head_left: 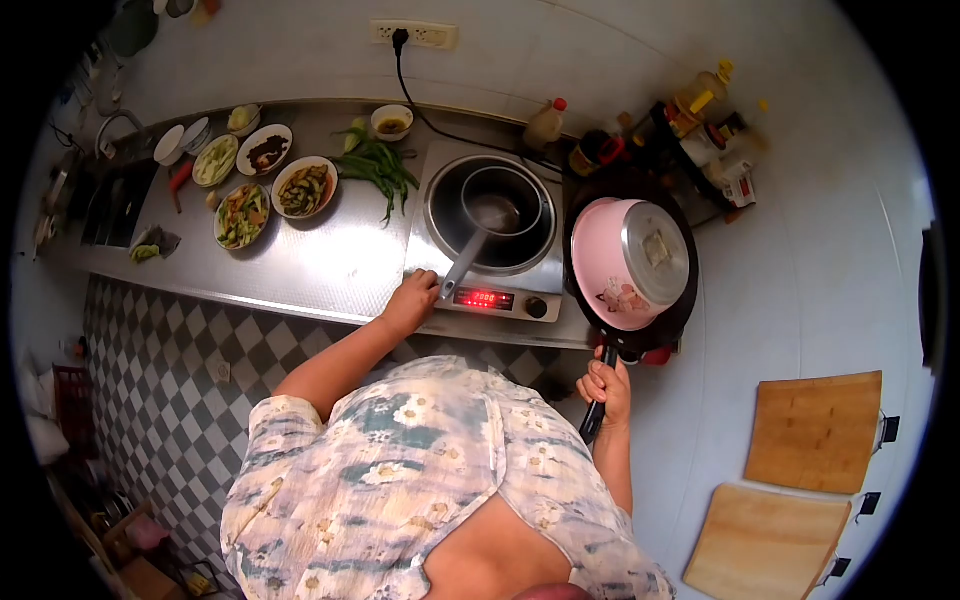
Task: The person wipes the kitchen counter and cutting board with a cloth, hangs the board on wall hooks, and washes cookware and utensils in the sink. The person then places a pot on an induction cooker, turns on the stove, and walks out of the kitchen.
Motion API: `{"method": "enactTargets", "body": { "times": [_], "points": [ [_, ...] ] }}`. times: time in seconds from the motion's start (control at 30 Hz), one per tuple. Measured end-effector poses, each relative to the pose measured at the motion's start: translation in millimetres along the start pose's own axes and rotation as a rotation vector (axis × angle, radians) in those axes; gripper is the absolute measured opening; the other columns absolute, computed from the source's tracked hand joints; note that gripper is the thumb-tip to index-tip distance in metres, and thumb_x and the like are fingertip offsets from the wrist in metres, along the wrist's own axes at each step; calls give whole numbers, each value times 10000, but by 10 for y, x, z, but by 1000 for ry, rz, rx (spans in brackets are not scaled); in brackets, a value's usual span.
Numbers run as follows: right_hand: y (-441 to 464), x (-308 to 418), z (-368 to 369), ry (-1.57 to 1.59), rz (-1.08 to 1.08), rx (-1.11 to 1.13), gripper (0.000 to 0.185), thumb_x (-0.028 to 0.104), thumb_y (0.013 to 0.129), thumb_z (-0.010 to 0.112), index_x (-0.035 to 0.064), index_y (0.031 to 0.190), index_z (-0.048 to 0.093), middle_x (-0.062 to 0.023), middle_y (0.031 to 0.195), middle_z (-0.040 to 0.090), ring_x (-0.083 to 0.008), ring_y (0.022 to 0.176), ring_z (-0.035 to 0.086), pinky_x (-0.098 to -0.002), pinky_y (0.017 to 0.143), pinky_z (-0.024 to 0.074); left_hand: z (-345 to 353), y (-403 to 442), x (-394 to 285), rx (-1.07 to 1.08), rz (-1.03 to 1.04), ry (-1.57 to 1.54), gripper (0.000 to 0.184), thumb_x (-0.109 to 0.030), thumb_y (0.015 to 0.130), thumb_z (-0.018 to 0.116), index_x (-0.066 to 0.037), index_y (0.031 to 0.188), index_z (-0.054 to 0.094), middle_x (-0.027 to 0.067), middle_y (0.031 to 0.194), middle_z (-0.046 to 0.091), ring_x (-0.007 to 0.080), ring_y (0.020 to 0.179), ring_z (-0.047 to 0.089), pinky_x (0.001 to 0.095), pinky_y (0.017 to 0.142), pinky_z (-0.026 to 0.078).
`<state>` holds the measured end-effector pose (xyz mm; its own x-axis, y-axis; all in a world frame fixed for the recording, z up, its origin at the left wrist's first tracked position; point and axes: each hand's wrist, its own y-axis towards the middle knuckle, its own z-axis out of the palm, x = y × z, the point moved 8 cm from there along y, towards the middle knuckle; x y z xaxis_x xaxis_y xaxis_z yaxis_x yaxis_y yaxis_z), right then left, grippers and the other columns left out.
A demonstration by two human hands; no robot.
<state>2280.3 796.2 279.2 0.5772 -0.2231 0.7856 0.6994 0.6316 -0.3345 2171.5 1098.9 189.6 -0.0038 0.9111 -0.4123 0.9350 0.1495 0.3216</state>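
My left hand (411, 303) rests at the front left corner of the induction cooktop (553, 280), its fingers loosely bent, with nothing visible in them. Just beside its fingertips is the end of the grey handle of a small saucepan (497, 228), which sits on the cooktop's round hob. My right hand (606, 388) is wrapped around the black handle of a wok (686, 305) at the right. A pink pot (600, 262) lies tipped over inside the wok, its metal base turned up. The cooktop's display (484, 299) glows red.
Bowls and plates of cut food (305, 188) stand on the steel counter (330, 255) at left, near green peppers (378, 165). Seasoning bottles (545, 125) crowd the back right. A black cord (405, 85) runs to the wall socket. Two cutting boards (815, 430) hang at right.
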Motion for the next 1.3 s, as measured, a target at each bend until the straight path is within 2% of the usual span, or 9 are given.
{"method": "enactTargets", "body": {
  "times": [0.27, 0.4, 0.5, 0.6, 0.67, 0.7, 0.97, 1.03, 1.3],
  "points": [
    [79, 117, 193, -74, 85, 81, 168, 8, 848, 482, 53, 1006, 444, 12, 547, 343, -74, 332, 296, -255, 363, 289, 74, -124, -143, 82, 78, 212, 217, -128, 767, 526, -59, 946, 628, 82, 1096, 510, 252, 1125, 439, 364, 924, 374],
    [106, 83, 371, -113, 129, 120, 178, 6, 844, 485, 50, 1010, 435, 12, 541, 339, -78, 331, 301, -257, 364, 294, 186, -170, -108, 240, 103, 225, 277, -106, 760, 514, -67, 1017, 612, 126, 1245, 473, 298, 1225, 398, 383, 1008, 343],
    [124, 30, 589, -158, 143, 145, 185, 8, 841, 495, 49, 1009, 429, 13, 527, 335, -82, 326, 302, -264, 361, 296, 183, -209, -67, 108, 164, 119, 278, -106, 752, 519, -61, 1010, 612, 130, 1274, 460, 308, 1239, 386, 409, 1019, 328],
    [140, -67, 891, -242, 152, 176, 182, 6, 845, 492, 56, 1010, 432, 19, 501, 318, -85, 313, 290, -274, 344, 283, 36, -323, -42, -44, 249, -77, 376, -99, 744, 535, -73, 1117, 581, 166, 1293, 449, 343, 1221, 403, 463, 1018, 316],
    [117, -154, 1169, -288, 155, 234, 171, 8, 847, 476, 56, 1005, 432, 20, 494, 321, -84, 306, 291, -269, 334, 281, -150, -479, 51, -92, 150, -274, 357, -100, 772, 564, -86, 1128, 540, 188, 1271, 464, 378, 1170, 439, 457, 989, 352],
    [143, -222, 1283, -332, 149, 278, 177, 23, 866, 449, 58, 1038, 429, 36, 518, 322, -58, 306, 291, -245, 330, 280, -318, -692, 3, -201, 220, -66, 377, -74, 770, 574, -97, 1142, 521, 194, 1260, 472, 380, 1161, 449, 460, 980, 363],
    [436, -1226, 2691, -371, 300, 430, 174, 31, 843, 502, 63, 1003, 438, 32, 530, 340, -64, 307, 296, -251, 332, 273, -1053, -2742, 1056, -162, -325, -83, 421, 20, 686, 612, -100, 1088, 569, 178, 1271, 457, 375, 1204, 418, 451, 990, 362],
    [425, -1562, 3103, -369, 336, 478, 175, 31, 844, 502, 69, 1004, 441, 32, 530, 339, -64, 313, 297, -246, 335, 259, -1156, -3378, 1307, -219, -452, -46, 393, 11, 685, 576, -75, 1069, 590, 178, 1178, 490, 353, 1134, 455, 439, 943, 394],
    [489, -3034, 4589, -377, 541, 707, 190, 32, 846, 532, 77, 995, 423, 32, 517, 335, -80, 338, 322, -275, 361, 286, -1816, -4926, 1671, -281, -825, -169, 352, 57, 708, 530, -65, 1031, 602, 136, 1084, 527, 335, 1069, 482, 385, 909, 425]
  ]
}}
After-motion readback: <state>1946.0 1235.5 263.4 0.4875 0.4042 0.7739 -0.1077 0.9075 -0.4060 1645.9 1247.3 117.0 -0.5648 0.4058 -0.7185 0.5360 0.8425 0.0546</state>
